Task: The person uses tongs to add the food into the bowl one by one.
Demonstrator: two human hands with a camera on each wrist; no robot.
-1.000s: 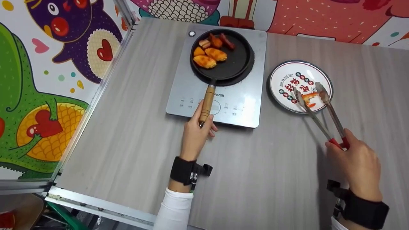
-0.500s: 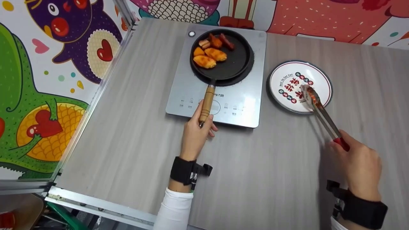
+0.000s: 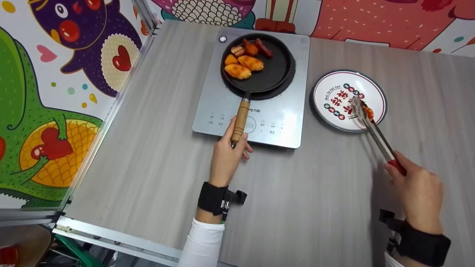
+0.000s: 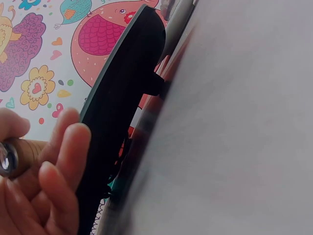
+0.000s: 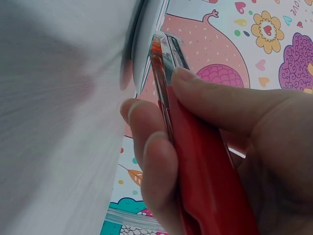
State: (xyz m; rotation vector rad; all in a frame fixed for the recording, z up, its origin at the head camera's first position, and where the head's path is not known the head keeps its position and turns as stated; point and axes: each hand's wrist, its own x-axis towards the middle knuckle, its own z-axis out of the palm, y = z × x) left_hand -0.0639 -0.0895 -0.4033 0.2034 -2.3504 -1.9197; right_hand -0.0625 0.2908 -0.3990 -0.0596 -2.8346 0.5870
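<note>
My left hand grips the wooden handle of a black frying pan. Golden-brown pieces like chicken wings and reddish pieces like sausage lie in the pan's left and far part. At the right, my right hand holds red-handled metal tongs, their arms squeezed together. The tips are over a white plate with red printing, with an orange shrimp at them, partly hidden by the tongs. In the right wrist view, thumb and fingers wrap the red handle.
Under the pan sits a silver induction cooker with touch controls along its near side. A grey wood-grain table carries it and the plate. Cartoon-printed panels stand along the back and left, and a metal frame edges the near left.
The tongs, spread apart over the plate a second ago, have come together at the shrimp. Since then they have turned slightly, and the shrimp shows on their right side. My left hand and pan stay still.
</note>
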